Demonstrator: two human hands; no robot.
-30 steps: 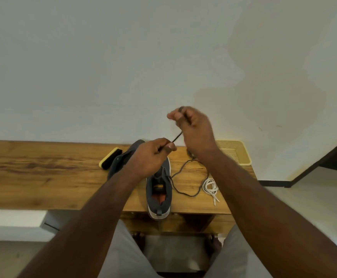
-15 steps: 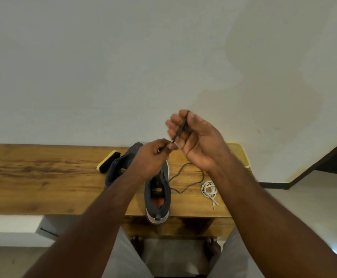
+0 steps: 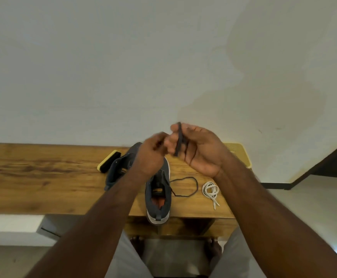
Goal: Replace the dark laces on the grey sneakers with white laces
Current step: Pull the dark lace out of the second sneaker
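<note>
Two grey sneakers stand on the wooden table [image 3: 43,177]. The nearer one [image 3: 157,199] has its heel at the front edge; the other [image 3: 119,167] lies behind my left forearm. A dark lace [image 3: 178,139] is looped across the straight fingers of my right hand [image 3: 199,151], palm towards me, raised above the shoes. My left hand [image 3: 151,155], blurred, is curled just left of it and seems to pinch the same lace. The lace's slack forms a loop [image 3: 191,187] on the table, trailing to the nearer sneaker. A bundle of white laces [image 3: 210,190] lies right of the loop.
A yellow-backed shoe brush [image 3: 108,163] lies left of the far sneaker. A yellow mesh basket [image 3: 241,153] stands at the table's right end against the wall. My knees and bare feet show below the table's front edge.
My right hand turned from back-up to palm-up with the lace laid over its fingers. My left hand rose to meet it. The lace loop on the table has shrunk.
</note>
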